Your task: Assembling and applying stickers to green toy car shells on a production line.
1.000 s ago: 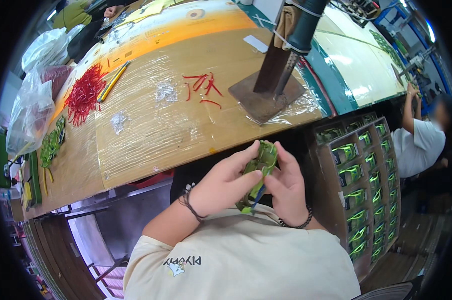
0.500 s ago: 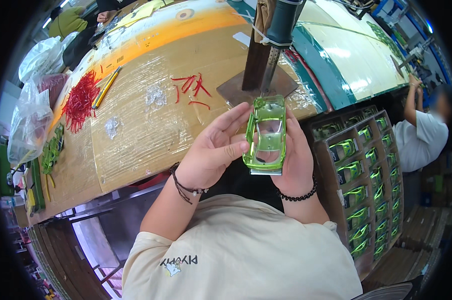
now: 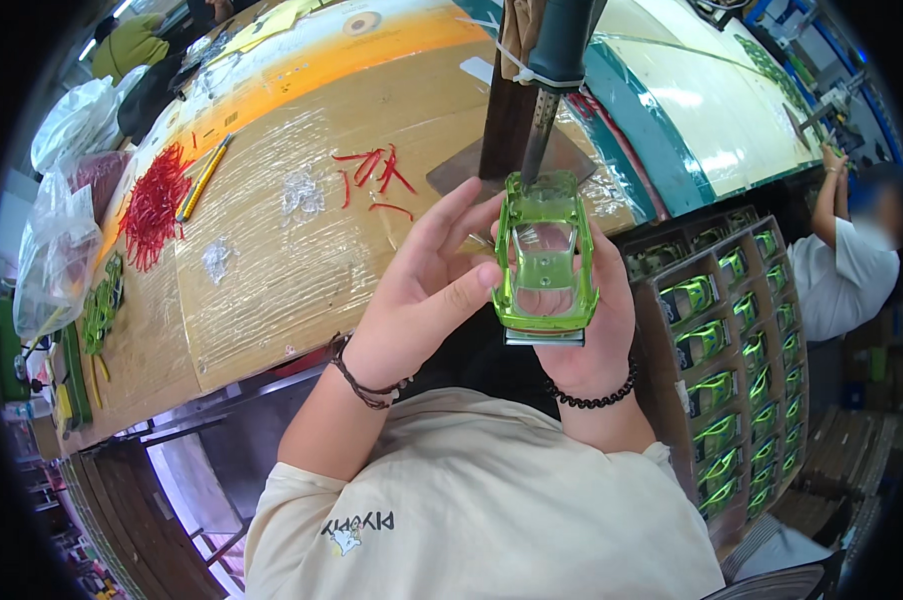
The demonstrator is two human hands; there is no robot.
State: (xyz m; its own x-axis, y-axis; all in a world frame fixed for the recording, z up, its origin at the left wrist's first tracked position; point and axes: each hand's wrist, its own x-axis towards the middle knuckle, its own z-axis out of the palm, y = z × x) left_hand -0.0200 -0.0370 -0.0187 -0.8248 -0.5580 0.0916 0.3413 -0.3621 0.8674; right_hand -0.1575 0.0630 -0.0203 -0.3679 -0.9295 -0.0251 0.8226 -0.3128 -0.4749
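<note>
A transparent green toy car body (image 3: 544, 262) is held between both my hands at the table's front edge, with its far end up at the iron's tip. My left hand (image 3: 416, 285) has its thumb against the shell's left side, its other fingers stretched out beyond. From the right and below, my right hand (image 3: 601, 325) supports the shell, most of its fingers hidden by it. Above hangs a green-handled soldering iron (image 3: 559, 45), strapped to an upright post and pointing down. Its tip meets or overlaps the shell's far end; I cannot tell whether they touch.
Red strips (image 3: 156, 205) lie piled at left beside a yellow utility knife (image 3: 206, 178); a few loose red strips (image 3: 381, 170) lie nearer the post. Small clear parts (image 3: 301, 195) sit on the cardboard. At right stands a divided tray (image 3: 651, 330) of green car bodies. A co-worker (image 3: 856, 260) is beyond.
My hands have shifted the car body slightly right, and it now tilts the other way in the picture. The left fingers have spread upward a little. The whole view has shifted slightly.
</note>
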